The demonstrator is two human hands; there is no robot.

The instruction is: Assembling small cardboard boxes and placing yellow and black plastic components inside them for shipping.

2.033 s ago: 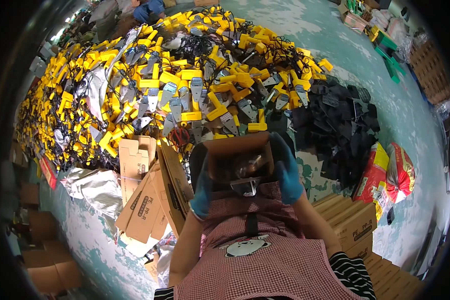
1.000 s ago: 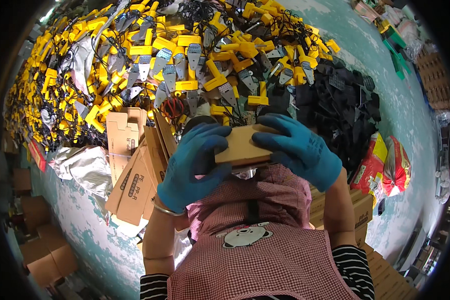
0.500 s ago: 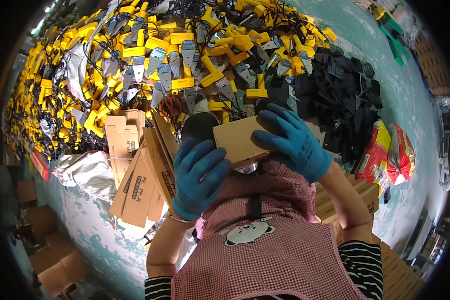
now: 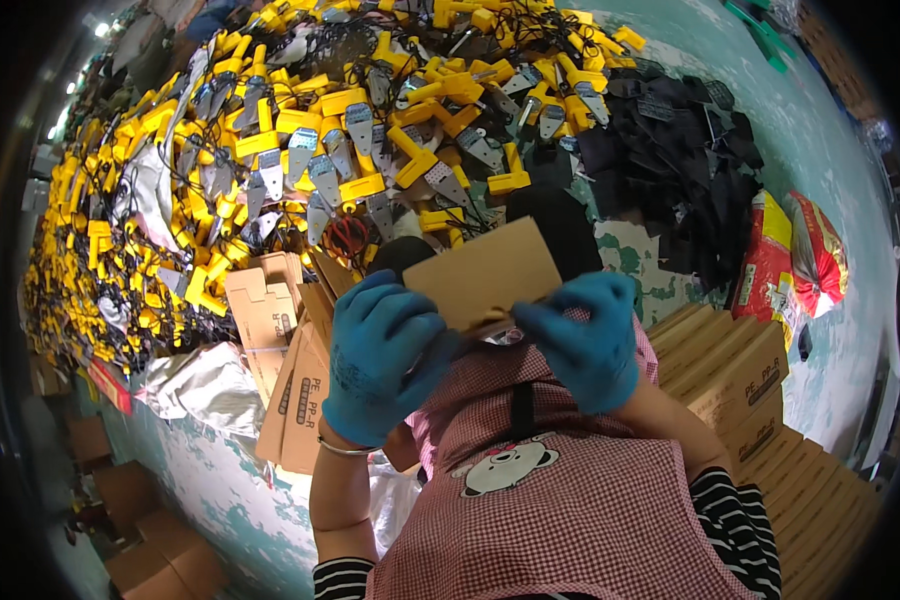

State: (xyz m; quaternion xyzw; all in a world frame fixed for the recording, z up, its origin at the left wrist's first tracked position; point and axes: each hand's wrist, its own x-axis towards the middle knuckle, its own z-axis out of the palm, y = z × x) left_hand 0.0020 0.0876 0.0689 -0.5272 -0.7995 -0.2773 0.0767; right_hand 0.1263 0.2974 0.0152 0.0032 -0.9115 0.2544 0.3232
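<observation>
Gripping small flat brown cardboard box [image 4: 485, 275] at both lower corners: blue-gloved left hand [image 4: 380, 355], blue-gloved right hand [image 4: 580, 340], fingers closing around it; box sitting above pink checked apron [image 4: 570, 500]; flaps looking unfinished; flat brown carton blanks [image 4: 290, 380] waiting left of grip; yellow-and-grey tool pile [image 4: 300, 150] lying beyond.

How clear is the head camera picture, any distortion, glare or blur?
Head view: strong fisheye bending, black vignette round the rim; the small cardboard box and both blue-gloved hands, left hand, right hand, are sharp; glare on the silver foil bag; the yellow tool pile softens toward the edge.
</observation>
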